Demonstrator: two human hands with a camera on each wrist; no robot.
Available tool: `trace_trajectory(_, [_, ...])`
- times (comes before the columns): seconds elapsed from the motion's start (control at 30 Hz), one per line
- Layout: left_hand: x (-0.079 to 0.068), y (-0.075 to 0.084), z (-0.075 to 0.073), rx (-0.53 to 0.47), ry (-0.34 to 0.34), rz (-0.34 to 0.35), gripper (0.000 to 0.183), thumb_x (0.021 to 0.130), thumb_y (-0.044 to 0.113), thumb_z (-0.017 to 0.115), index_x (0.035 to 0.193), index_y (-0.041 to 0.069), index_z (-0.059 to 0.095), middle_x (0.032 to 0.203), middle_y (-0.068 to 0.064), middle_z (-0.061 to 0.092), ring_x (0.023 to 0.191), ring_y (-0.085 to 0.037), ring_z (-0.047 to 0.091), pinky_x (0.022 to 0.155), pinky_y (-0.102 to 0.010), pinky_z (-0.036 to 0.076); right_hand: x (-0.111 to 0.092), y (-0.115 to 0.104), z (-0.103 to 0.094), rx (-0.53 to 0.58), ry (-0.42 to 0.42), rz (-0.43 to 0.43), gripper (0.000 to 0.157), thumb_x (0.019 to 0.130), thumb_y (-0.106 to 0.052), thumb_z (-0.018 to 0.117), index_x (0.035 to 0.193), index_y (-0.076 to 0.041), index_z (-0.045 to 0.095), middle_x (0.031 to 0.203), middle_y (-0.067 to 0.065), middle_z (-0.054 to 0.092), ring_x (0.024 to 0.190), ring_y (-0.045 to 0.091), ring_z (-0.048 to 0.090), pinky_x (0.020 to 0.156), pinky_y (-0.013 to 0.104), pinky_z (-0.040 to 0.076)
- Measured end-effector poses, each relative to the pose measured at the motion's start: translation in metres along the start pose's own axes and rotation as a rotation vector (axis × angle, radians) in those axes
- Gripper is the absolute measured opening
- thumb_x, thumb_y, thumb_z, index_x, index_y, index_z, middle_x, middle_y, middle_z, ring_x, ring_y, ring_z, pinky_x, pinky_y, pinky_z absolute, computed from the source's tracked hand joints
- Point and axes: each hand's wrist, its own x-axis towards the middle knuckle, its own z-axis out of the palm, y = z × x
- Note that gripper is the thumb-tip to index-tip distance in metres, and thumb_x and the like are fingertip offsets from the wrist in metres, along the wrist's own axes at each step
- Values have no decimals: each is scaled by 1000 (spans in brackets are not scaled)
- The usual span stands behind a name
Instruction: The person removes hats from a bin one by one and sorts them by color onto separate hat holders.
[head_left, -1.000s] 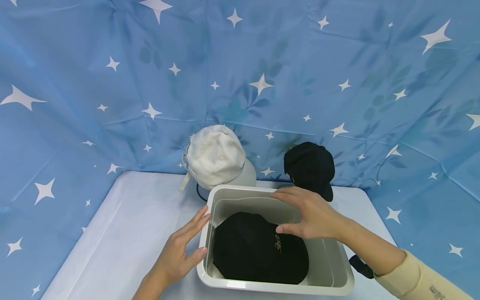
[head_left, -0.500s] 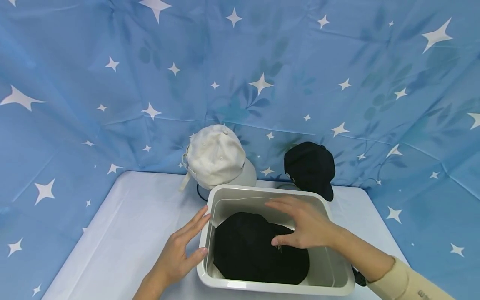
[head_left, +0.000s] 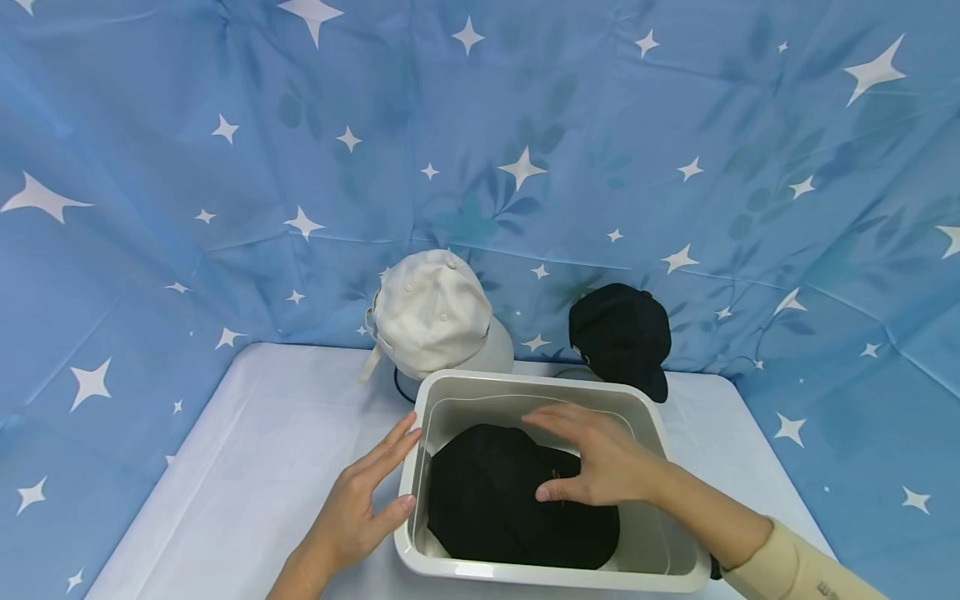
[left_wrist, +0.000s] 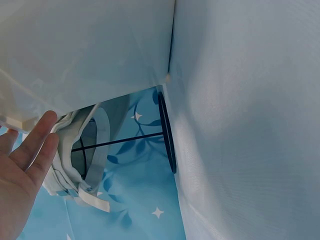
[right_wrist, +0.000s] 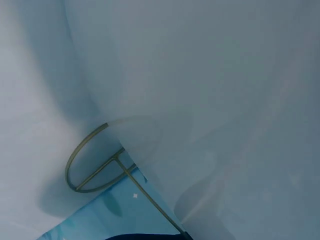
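Note:
A pale grey plastic bin (head_left: 551, 575) stands on the table with a black baseball cap (head_left: 487, 500) lying inside it. My left hand (head_left: 356, 508) is at the bin's left rim, its fingers straight and fingertips right at the edge. In the left wrist view those fingertips (left_wrist: 49, 117) lie against the bin's outer wall. Over the bin's opening reaches my right hand (head_left: 607, 458), thumb and fingers spread apart with nothing between them. It overlaps the brim side of the black cap, covering part of the small gold embroidery. The right wrist view shows the bin wall (right_wrist: 225, 100) but no hand.
Behind the bin, a cream cap (head_left: 431, 317) sits on a black wire stand (left_wrist: 167, 132). Another black cap (head_left: 618, 337) is at the back right, near a brass-coloured wire stand (right_wrist: 75, 170). A blue star-patterned cloth (head_left: 480, 150) hangs behind the white-covered table (head_left: 247, 467).
My right hand has moved left and slightly toward me, from the bin's back rim to over the black cap. My left hand, the bin and the caps have stayed put.

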Motion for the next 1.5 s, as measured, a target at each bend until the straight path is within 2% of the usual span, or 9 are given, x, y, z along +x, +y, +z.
trace_trajectory(0.27, [0, -1, 0, 3, 3, 2, 67, 88, 11, 63, 153, 1, 51, 164, -16, 41, 144, -27, 51, 116, -20, 34, 0, 2, 9, 17, -53, 17, 82, 82, -64, 80, 145, -15, 61, 142, 0, 63, 126, 21, 63, 98, 52, 55])
trace_trajectory(0.67, [-1, -2, 0, -3, -3, -5, 69, 87, 10, 64, 154, 3, 50, 165, -15, 40, 145, -26, 49, 116, -20, 34, 1, 1, 18, 73, -83, 56, 81, 81, -63, 82, 145, -18, 61, 144, -3, 60, 128, 19, 60, 102, 50, 53])
trace_trajectory(1.27, [0, -1, 0, 3, 0, 0, 68, 88, 11, 63, 154, 1, 50, 165, -15, 40, 144, -27, 50, 116, -20, 35, 4, -1, 23, 105, -164, 93, 90, 78, -64, 84, 150, -16, 57, 148, -2, 59, 133, 21, 57, 107, 51, 50])
trace_trajectory(1.5, [0, -1, 1, 3, -2, 0, 68, 88, 12, 63, 154, 2, 50, 165, -15, 40, 144, -27, 51, 116, -21, 35, 4, -2, 25, 107, -166, 59, 83, 80, -57, 86, 147, -17, 59, 147, -3, 59, 132, 20, 58, 107, 50, 51])
